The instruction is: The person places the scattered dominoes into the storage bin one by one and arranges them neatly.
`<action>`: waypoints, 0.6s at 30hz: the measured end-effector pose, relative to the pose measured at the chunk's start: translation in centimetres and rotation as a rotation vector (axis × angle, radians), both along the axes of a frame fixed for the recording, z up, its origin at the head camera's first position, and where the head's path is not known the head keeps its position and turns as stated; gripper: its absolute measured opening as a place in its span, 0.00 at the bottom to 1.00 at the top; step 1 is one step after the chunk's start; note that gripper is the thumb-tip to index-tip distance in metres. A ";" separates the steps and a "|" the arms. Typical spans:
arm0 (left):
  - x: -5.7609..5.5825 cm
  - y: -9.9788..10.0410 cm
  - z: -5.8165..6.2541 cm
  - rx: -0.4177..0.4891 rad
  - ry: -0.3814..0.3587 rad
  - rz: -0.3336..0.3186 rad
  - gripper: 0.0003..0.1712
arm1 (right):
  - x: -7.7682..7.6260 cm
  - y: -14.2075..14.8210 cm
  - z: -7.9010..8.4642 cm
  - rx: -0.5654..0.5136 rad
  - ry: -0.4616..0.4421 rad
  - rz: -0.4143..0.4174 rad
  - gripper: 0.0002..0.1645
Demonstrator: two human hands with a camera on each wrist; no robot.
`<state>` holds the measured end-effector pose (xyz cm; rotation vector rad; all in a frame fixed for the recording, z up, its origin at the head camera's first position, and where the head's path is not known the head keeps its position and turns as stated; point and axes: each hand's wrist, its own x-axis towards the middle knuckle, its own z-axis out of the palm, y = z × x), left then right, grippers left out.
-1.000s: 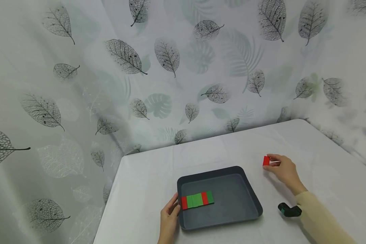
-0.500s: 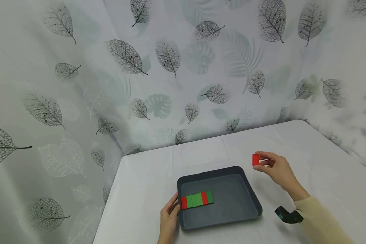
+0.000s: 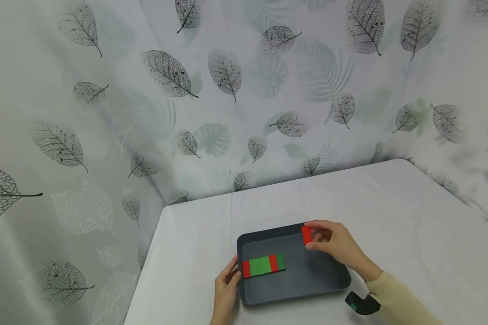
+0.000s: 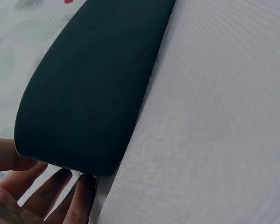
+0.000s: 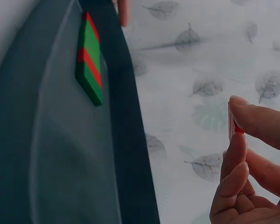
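In the head view my right hand (image 3: 335,243) pinches a red tile (image 3: 307,235) between thumb and fingertips, held over the far right part of a dark grey tray (image 3: 301,293). Seen from the right wrist, the tile is nearly edge-on and partly hidden by the fingers. My left hand (image 3: 225,286) grips the tray's left side, thumb at the rim and fingers against the outside. Inside the tray, near that side, a row of flat tiles (image 3: 263,266) lies edge to edge: red, several green, red, then a darker green at the right end.
The tray rests on a white-covered table (image 3: 195,234). Behind and to the left hangs a leaf-patterned curtain (image 3: 244,90). A black curved device (image 3: 363,304) sits at the right wrist, by the pale yellow sleeve (image 3: 394,298).
My right hand has carried the red tile leftward from the table at the right to over the tray. My left hand, the tray and the row of tiles have stayed in place.
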<state>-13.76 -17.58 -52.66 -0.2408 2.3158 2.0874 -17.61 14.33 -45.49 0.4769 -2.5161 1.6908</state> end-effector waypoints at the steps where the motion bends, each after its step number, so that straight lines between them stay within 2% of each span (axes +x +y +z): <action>1: 0.0 0.0 0.0 0.000 -0.002 -0.001 0.29 | -0.1 -0.3 -0.3 0.005 0.001 0.011 0.32; 10: 0.1 0.1 0.1 0.013 0.005 -0.005 0.29 | -0.7 -3.0 -2.3 0.092 0.049 0.077 0.30; 18: 0.1 0.0 0.1 0.008 0.021 -0.011 0.29 | -1.3 -4.4 -4.8 0.242 0.017 0.107 0.27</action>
